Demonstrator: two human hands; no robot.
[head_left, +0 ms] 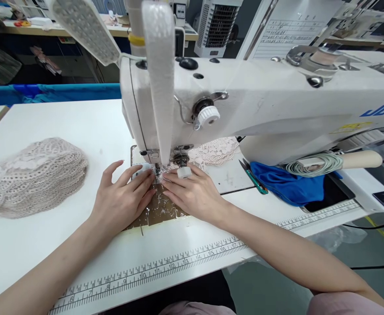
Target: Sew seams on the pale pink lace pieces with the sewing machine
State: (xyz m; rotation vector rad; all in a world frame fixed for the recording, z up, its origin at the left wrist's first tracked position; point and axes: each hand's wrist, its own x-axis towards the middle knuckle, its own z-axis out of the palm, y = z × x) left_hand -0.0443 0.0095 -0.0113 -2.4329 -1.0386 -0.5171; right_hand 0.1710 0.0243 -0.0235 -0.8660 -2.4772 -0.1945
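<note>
While both hands work at the needle, the scene sorts from largest to smallest like this:

Worktop (47, 127): white and flat, with a printed ruler strip (165, 264) along its near edge.
Sewing machine (277, 100): white industrial head that spans the right half of the view, with blue lettering on its arm and a white tension knob (208, 115) on the front.
Lace pile (30, 175): pale pink lace pieces heaped on the left of the worktop, well apart from the hands.
Blue cloth (287, 186): bunched under the machine arm to the right, with a coiled tape (313, 164) lying on top of it.
Brown patch (160, 210): a taped brown area on the worktop, beneath and just in front of the hands.
Lace trim (216, 151): a strip that trails out behind the presser foot (157, 168), with its front end under the fingertips at the needle.
Left hand (122, 199): palm down, its grip spread flat, fingertips pressing the trim just left of the presser foot.
Right hand (193, 192): palm down, fingers stretched and close together, tips touching the trim just right of the foot; a white ring-like piece (184, 172) sits on one finger.
Thread snips (252, 177): green-handled, lying on the worktop between the right hand and the blue cloth.
</note>
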